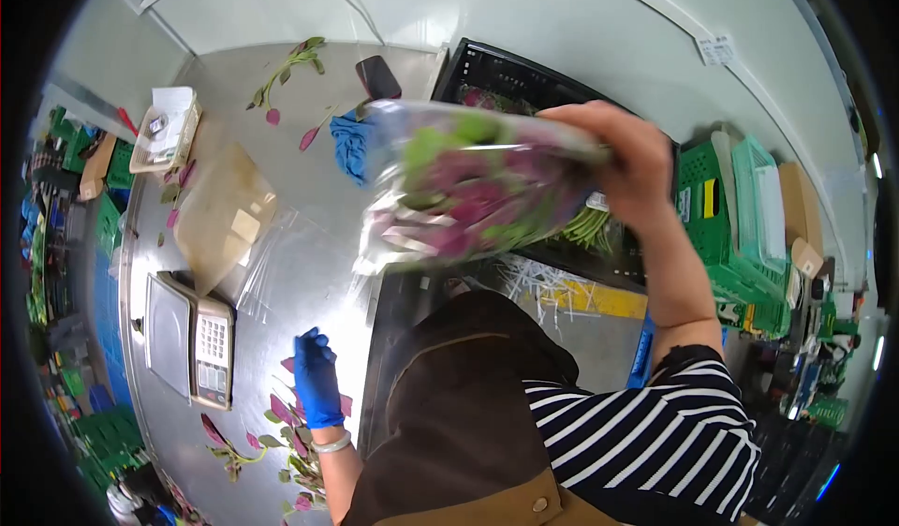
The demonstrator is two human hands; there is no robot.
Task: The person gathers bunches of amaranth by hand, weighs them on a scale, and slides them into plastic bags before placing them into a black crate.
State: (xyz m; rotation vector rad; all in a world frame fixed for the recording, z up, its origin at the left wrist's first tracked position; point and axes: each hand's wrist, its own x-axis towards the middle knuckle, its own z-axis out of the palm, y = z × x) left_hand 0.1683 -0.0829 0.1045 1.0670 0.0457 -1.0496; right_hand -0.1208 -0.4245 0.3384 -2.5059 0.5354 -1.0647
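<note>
Right hand (618, 165) is clamped on the bag (468, 189) of purple flowers, held high between tabletop (309, 198) and crate (506, 72), likely to keep the blooms uncrushed. Gloved left hand (316, 381) rests among petals (281, 409), seemingly bracing; its grip, can't tell.

Loads of open shiny steel tabletop (225, 104) past the flat grey digital scale (192, 339), black plastic crate (496, 72) blocks the right.

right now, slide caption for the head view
Right hand holds bag of flowers; gloved left hand rests beside stems on table
</note>
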